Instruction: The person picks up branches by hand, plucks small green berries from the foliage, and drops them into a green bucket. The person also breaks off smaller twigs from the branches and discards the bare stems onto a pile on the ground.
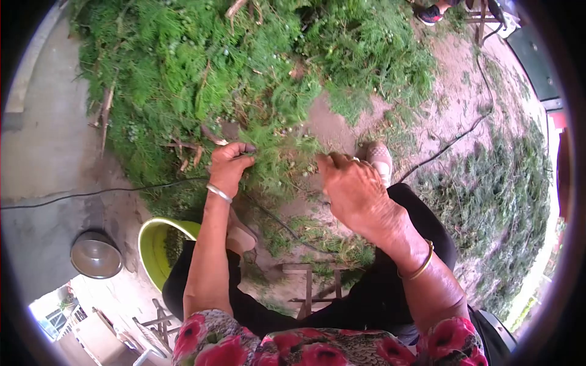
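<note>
My left hand (229,168), with a silvery bangle at the wrist, is closed in a pinch at the edge of the greenery. A feathery evergreen sprig (271,152) reaches rightward from its thumb and fingers. Just above this hand shows the pale end of a cut branch (213,136). My right hand (357,189), with a ring and a gold-coloured bangle, is apart from the left, its fingers curled shut. Blurred foliage lies near its fingertips, and what they hold, if anything, is hidden.
A large heap of evergreen branches (165,73) fills the ground ahead. A yellow-green bucket (146,250) and a metal bowl (96,255) stand at the left. A black cable (452,143) crosses the ground. More cut greenery (494,207) lies right. Another person's shoe (429,14) shows at the top right.
</note>
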Available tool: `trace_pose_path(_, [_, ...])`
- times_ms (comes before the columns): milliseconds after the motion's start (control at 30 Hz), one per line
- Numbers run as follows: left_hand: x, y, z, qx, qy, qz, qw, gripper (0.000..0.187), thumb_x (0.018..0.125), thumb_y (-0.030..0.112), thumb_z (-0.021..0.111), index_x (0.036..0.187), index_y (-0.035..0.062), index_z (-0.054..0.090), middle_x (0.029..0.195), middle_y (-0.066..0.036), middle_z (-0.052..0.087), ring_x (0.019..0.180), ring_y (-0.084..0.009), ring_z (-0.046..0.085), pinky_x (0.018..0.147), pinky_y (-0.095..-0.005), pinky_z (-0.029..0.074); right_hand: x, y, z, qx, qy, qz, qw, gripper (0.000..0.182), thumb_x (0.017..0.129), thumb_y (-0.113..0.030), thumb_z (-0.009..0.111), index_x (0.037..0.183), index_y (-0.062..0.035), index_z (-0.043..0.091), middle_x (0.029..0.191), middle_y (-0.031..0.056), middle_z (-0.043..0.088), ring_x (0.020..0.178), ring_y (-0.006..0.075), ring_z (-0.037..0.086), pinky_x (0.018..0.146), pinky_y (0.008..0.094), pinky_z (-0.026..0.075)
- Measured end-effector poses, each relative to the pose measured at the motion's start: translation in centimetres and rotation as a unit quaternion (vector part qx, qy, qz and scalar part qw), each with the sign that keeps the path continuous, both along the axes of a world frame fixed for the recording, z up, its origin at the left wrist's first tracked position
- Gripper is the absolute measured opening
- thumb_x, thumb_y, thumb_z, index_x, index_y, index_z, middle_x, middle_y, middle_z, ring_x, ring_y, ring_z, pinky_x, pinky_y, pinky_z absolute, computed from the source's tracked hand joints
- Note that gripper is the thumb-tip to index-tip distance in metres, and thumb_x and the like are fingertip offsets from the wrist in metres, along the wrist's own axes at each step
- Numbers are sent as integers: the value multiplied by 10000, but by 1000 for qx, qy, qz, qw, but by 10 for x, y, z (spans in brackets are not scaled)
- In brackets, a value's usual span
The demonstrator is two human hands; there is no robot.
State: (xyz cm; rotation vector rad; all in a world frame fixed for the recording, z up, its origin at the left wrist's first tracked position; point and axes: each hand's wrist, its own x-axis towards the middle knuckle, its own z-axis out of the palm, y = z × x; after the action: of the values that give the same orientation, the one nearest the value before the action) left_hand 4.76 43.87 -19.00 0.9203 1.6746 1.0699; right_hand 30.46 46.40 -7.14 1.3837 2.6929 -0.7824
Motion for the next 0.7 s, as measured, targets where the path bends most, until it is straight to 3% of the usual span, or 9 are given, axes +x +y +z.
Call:
trace_pose_path(133, [1, -7, 89, 29, -16, -46, 998, 209, 683, -107, 582, 878, -54, 634, 777, -7, 608, 689, -68, 539, 639, -204, 429, -8, 6, -13, 115, 120, -29, 986, 541, 681, 5, 579, 1190, 104, 427, 1197, 280, 497, 1142, 400, 490, 926, 460, 419])
trace_pose_path(167, [6, -13, 108, 42, -66, -35, 996, 210, 683, -104, 581, 883, -57, 626, 779, -19, 610, 677, -78, 543, 624, -209, 436, -12, 6, -14, 69, 126, -38, 989, 632, 662, 14, 586, 1265, 50, 400, 1314, 272, 413, 1224, 420, 407, 967, 466, 393])
trace_pose_path(333, [5, -41, 151, 118, -231, 1, 966, 235, 680, -67, 532, 911, -80, 578, 814, -128, 625, 605, -164, 600, 476, -253, 506, -31, 5, -9, -57, 180, 5, 982, 554, 688, -6, 563, 1236, -55, 499, 1340, 228, 416, 1205, 403, 432, 1004, 433, 367])
trace_pose_path(400, [9, -43, 162, 126, -309, 48, 941, 252, 679, -35, 535, 926, -71, 570, 763, -105, 615, 582, -144, 592, 460, -235, 527, -40, 8, -2, -318, 196, 9, 927, 475, 731, -56, 581, 1201, -24, 524, 1271, 218, 495, 1146, 379, 501, 983, 383, 395])
trace_pose_path(467, [-2, -43, 154, 132, -376, 48, 916, 265, 695, -23, 533, 954, -75, 559, 760, -114, 605, 580, -142, 580, 479, -238, 522, -45, -2, 13, -310, 239, -17, 920, 446, 791, -175, 635, 1198, -23, 534, 1100, 221, 604, 1034, 339, 587, 915, 345, 448])
trace_pose_path(533, [-6, -38, 151, 136, -381, 66, 912, 258, 710, -17, 533, 960, -74, 559, 756, -114, 599, 576, -143, 570, 467, -236, 501, -47, -8, 34, -308, 116, -133, 935, 537, 808, -327, 673, 1203, 7, 528, 1008, 207, 638, 929, 298, 634, 855, 341, 476])
trace_pose_path(567, [-7, -35, 149, 141, -385, 77, 909, 251, 725, -12, 532, 966, -73, 559, 751, -115, 593, 573, -143, 560, 455, -233, 481, -46, -1, 48, -489, 209, -97, 841, 613, 769, -441, 712, 1070, 64, 538, 830, 112, 617, 833, 162, 585, 780, 297, 454])
trace_pose_path(667, [-4, -27, 134, 171, -357, 88, 914, 263, 748, -5, 536, 1002, -68, 561, 753, -109, 589, 568, -150, 542, 440, -233, 436, -53, -6, 37, -485, 187, -46, 853, 595, 764, -400, 726, 1074, 69, 530, 822, 96, 613, 806, 130, 573, 765, 286, 454])
trace_pose_path(700, [7, -27, 129, 234, -368, 76, 897, 271, 762, -7, 548, 1028, -56, 564, 760, -106, 594, 576, -167, 567, 433, -232, 417, -58, -11, 14, -389, 227, -9, 893, 477, 781, -303, 719, 1049, 53, 548, 811, 79, 605, 775, 123, 561, 743, 290, 456])
